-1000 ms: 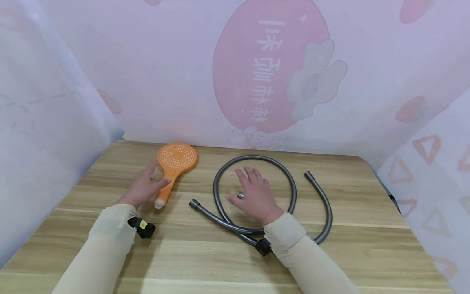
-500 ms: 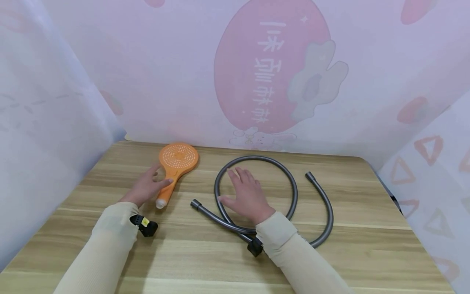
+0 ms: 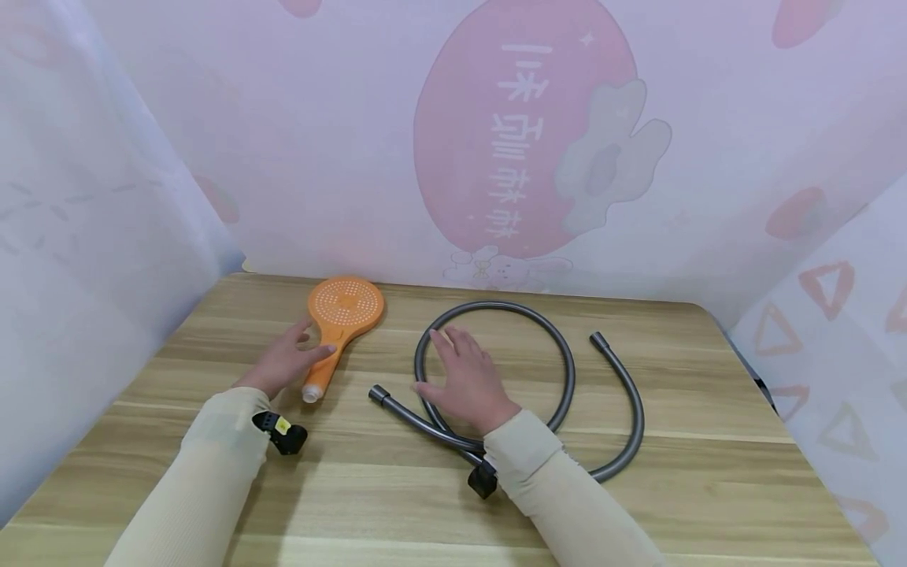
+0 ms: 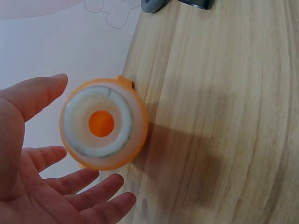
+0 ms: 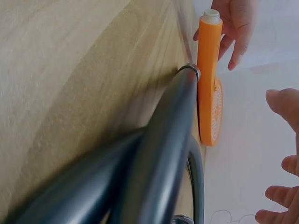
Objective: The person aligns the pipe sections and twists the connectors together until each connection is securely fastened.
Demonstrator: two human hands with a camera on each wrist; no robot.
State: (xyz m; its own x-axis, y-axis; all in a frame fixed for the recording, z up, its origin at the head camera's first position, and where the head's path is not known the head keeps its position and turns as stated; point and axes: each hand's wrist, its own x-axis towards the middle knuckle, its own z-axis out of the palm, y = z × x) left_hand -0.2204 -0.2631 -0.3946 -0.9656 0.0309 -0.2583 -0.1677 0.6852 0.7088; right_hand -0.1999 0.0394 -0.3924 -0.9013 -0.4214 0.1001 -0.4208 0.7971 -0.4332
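An orange shower head (image 3: 346, 303) lies face up at the left of the table, its handle pointing toward me. My left hand (image 3: 279, 358) is beside that handle, thumb over it and fingers apart; the left wrist view has the white handle end (image 4: 74, 121) standing clear of the spread fingers. A dark grey shower hose (image 3: 641, 425) lies in a loop to the right, with both end fittings free. Over the loop's left part hovers my right hand (image 3: 468, 382), fingers spread and holding nothing. A small shiny metal piece (image 5: 181, 219) shows partly in the right wrist view.
The wood-grain table (image 3: 383, 504) is bounded at the back by a pale printed curtain (image 3: 319, 142), with more curtain at both sides. Black wrist cameras (image 3: 286, 437) sit on both cuffs.
My right hand has drifted left across the hose loop, and now hides the small metal piece seen inside it earlier. My left hand has stayed by the shower head's handle.
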